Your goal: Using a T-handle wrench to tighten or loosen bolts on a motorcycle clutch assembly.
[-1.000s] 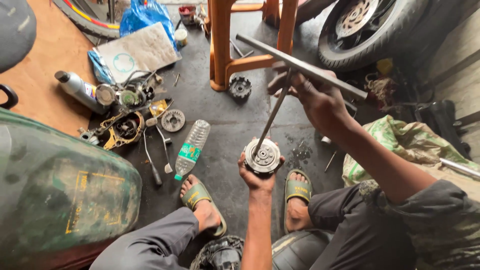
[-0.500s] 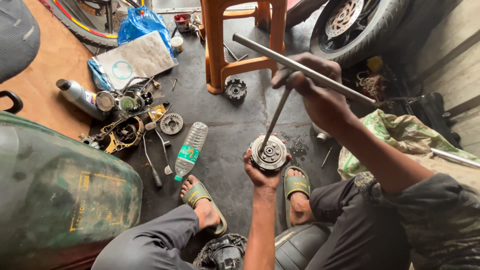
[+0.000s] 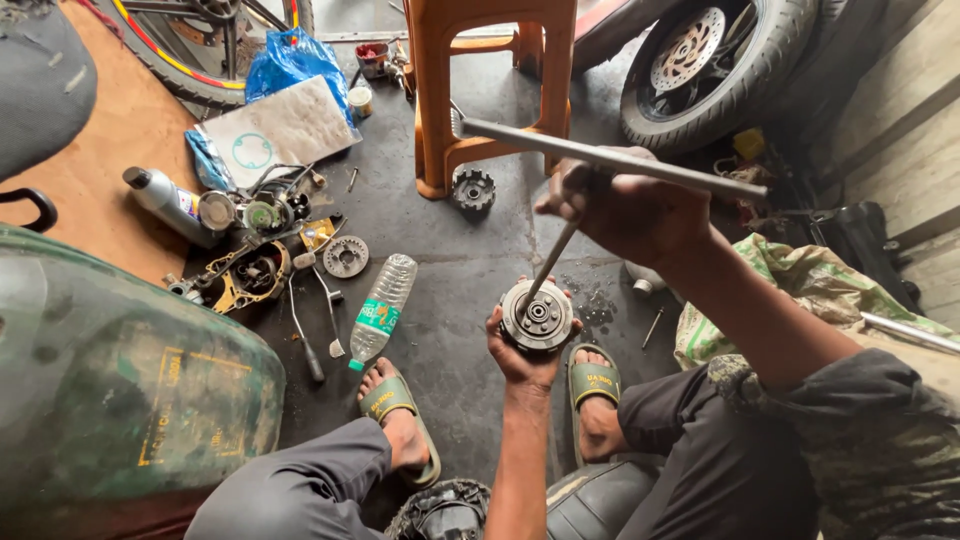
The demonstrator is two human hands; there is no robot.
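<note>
Left hand cups the round clutch hub from below, right hand fisted on the T-handle wrench, so I'd keep that shaft dead straight in the bolt.

Soft, even daylight fills the scene, with weak shadows on the floor. The green tank left of it looks soft and stretched by wide-angle distortion; its top shows dull glare.

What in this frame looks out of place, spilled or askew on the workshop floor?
A clear plastic bottle lies on its side among loose metal parts. Dark specks dot the floor beside the round metal part cupped in the left hand. Nothing looks broken.
</note>
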